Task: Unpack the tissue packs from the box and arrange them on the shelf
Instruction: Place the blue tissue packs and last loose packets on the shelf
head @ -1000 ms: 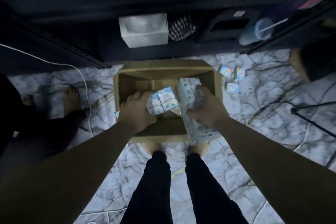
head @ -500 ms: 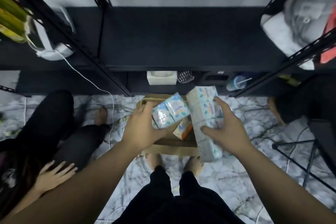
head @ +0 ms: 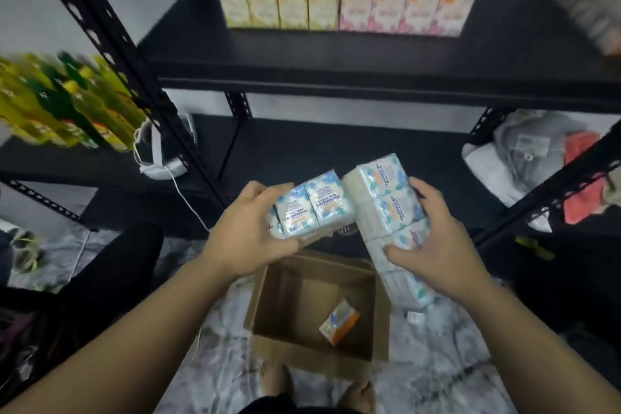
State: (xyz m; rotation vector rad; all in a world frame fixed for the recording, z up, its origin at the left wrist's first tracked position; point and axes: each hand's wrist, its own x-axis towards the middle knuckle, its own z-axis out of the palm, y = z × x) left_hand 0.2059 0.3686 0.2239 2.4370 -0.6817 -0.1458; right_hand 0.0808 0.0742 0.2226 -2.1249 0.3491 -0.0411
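box (head: 279, 309) on the floor holds one orange tissue pack (head: 339, 322). our left hand (head: 248, 232) grips a short blue pack bundle (head: 311, 208), right hand (head: 433, 245) grips a longer bundle (head: 389, 222), both above the box. upper shelf (head: 336, 57) carries a row of cartons (head: 342, 8).

Tissue packs (head: 311, 208) and long tissue bundle (head: 386, 212): white wrap, pale blue leaf print, blue lettering. Single pack (head: 339, 321) in box: white with orange. Box (head: 282, 299): plain brown cardboard. Shelf (head: 369, 70): black. Shelved cartons: yellow (head: 277, 7) and pink (head: 403, 10), orange marks. Floor (head: 218, 363): grey-white marbled.
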